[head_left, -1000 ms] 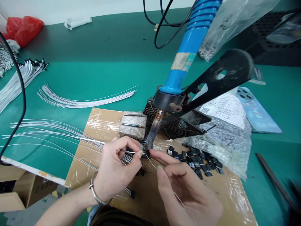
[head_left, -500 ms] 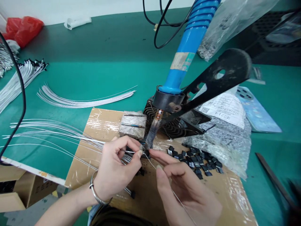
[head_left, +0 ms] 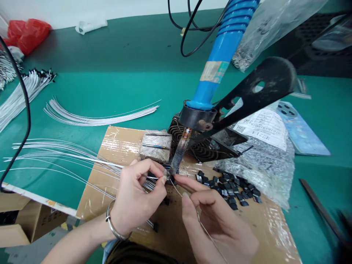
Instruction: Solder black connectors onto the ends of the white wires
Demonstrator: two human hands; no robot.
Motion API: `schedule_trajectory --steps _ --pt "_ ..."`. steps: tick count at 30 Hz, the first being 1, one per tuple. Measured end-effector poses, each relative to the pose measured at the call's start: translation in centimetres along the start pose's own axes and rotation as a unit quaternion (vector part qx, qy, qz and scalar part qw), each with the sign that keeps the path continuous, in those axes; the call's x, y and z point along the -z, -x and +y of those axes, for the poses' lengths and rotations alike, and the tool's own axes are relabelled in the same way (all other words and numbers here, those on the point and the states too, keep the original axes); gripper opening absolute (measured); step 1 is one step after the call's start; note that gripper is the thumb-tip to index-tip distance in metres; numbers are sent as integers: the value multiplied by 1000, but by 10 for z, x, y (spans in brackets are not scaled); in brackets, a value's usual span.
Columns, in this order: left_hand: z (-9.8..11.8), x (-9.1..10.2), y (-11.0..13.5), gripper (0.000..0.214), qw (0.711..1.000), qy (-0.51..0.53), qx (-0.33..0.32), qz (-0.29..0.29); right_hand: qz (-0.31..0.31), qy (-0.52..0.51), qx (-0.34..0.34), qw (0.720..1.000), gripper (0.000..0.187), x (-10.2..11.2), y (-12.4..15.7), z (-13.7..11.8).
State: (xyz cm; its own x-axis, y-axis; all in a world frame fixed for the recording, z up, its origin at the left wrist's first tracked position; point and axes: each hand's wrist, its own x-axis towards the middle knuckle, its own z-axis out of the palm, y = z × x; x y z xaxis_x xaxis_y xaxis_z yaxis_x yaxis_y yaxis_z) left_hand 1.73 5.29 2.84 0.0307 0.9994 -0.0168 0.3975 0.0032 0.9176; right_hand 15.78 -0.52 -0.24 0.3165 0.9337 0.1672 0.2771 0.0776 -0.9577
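Note:
A blue-handled soldering iron [head_left: 220, 62] sits fixed in a black stand [head_left: 247, 97], its tip [head_left: 177, 159] pointing down at a cardboard sheet [head_left: 176, 234]. My left hand [head_left: 137, 198] is closed in a pinch on a thin white wire [head_left: 68, 156] and holds its end against the tip. My right hand [head_left: 217, 223] pinches a fine strand of solder wire [head_left: 205, 229] and feeds it up to the same spot. Both hands meet just below the iron's tip.
Small black parts [head_left: 231, 187] lie in a heap beside a clear bag [head_left: 264, 161] at the right. Bundles of white wires [head_left: 99, 118] lie on the green table [head_left: 110, 84]. A grey block [head_left: 155, 146], a black fan [head_left: 203, 148], a black cable [head_left: 22, 99] and a red bag [head_left: 26, 33] are nearby.
My right hand has shifted very slightly down and left along the solder wire. Otherwise nothing has visibly moved.

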Motion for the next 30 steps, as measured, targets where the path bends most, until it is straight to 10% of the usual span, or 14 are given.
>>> schedule_trajectory --steps 30 --pt "0 0 2 13 1000 -12 -12 -4 16 40 12 999 20 0 -1 -3"
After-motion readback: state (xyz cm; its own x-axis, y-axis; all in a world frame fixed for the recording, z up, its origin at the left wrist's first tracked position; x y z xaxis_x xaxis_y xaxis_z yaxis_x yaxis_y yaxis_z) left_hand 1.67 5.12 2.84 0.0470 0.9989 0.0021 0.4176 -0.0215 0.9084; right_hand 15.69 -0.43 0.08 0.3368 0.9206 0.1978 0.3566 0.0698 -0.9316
